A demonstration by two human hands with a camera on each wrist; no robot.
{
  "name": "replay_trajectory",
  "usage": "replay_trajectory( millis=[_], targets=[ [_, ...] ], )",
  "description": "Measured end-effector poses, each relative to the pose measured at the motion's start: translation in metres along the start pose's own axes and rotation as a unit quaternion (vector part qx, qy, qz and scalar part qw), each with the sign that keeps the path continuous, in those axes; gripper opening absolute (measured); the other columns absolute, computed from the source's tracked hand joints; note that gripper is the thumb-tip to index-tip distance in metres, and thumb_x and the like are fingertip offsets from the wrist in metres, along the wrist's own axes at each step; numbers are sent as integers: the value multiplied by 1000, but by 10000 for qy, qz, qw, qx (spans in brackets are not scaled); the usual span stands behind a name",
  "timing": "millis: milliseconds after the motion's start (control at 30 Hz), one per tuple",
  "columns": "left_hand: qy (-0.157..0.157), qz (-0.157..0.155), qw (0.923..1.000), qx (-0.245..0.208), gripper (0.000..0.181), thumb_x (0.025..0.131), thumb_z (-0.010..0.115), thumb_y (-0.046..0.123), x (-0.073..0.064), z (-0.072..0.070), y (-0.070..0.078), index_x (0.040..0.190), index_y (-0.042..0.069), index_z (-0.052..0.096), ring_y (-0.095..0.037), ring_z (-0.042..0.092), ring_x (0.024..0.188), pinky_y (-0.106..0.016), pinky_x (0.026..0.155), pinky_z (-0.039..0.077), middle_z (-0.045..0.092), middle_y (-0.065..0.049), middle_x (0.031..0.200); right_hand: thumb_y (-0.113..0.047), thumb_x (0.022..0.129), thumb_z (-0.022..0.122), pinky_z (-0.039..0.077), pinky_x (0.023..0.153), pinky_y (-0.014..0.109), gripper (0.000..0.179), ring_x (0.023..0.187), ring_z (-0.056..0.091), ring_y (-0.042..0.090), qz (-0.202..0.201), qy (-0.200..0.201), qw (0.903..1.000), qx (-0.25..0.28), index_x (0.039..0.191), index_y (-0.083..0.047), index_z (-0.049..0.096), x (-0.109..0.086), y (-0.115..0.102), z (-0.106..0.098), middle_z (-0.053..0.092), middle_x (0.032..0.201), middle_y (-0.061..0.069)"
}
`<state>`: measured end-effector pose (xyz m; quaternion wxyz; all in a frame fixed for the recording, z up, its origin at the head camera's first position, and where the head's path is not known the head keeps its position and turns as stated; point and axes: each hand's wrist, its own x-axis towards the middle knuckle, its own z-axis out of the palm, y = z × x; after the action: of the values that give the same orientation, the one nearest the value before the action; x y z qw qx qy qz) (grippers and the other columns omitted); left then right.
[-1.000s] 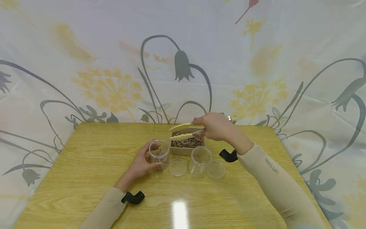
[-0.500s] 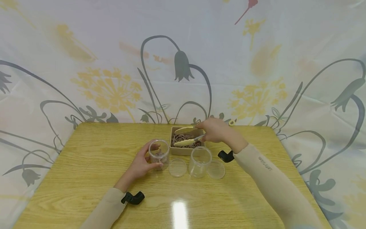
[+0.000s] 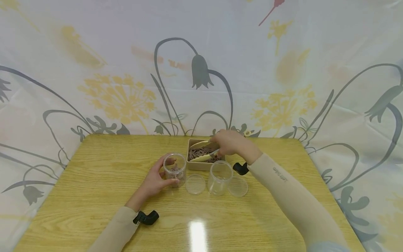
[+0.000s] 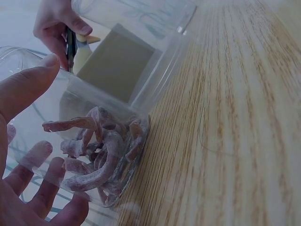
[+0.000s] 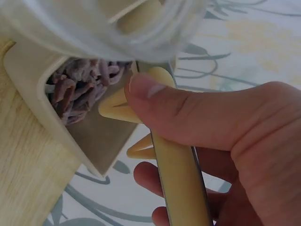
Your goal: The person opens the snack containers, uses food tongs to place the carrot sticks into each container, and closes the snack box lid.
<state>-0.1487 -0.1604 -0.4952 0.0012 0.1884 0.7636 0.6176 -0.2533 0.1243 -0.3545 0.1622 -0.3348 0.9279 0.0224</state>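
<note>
With thumb and fingers around it, my left hand (image 3: 154, 181) holds a clear open jar (image 3: 181, 176) upright on the table. Curled, powdery purple-brown strips (image 4: 101, 155) lie at the bottom of this jar. My right hand (image 3: 232, 142) grips tongs with yellow scalloped ends (image 3: 202, 158), thumb on one arm and fingers on the other. The tong ends are spread and reach down inside a beige rectangular box (image 3: 201, 166). More of the same strips (image 5: 82, 87) fill part of the box. The right wrist view shows the yellow tong handle (image 5: 181, 179) in my grip.
A second clear jar (image 3: 217, 187), without strips, stands in front of the box. One clear round lid (image 3: 195, 184) lies between the jars, another lid (image 3: 238, 186) to the right. A patterned cloth (image 3: 126, 70) hangs behind the wooden table (image 3: 104, 164).
My right hand has lowered the tongs from above the box into it and shifted a little left. My left hand and its jar have stayed in place.
</note>
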Motion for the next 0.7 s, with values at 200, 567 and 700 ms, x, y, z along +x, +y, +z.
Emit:
replay_trajectory(
  millis=[200,567,700],
  targets=[
    [19,73,10000,20,90,77,82,-5,0,0,0,152,6,35,-44,47,129,-51,99,48,48,-25,138,-16,86,80,56,84,46,50,111,63,30,-5,128,9997,-213,133,-14,66,-2,-2,1,66,127,6],
    [-23,104,9999,-15,90,77,82,-6,0,0,2,152,6,34,-44,43,132,-49,98,48,47,-27,140,-17,87,79,58,73,41,36,97,68,25,-350,580,9957,-636,123,-17,73,-12,-1,2,72,113,3],
    [-21,53,10000,14,90,77,83,-5,0,-1,0,152,7,35,-43,43,132,-48,98,49,48,-24,140,-21,85,81,57,75,44,45,102,66,28,-94,557,9972,-496,128,-15,70,-16,3,-1,70,119,6]
  ],
)
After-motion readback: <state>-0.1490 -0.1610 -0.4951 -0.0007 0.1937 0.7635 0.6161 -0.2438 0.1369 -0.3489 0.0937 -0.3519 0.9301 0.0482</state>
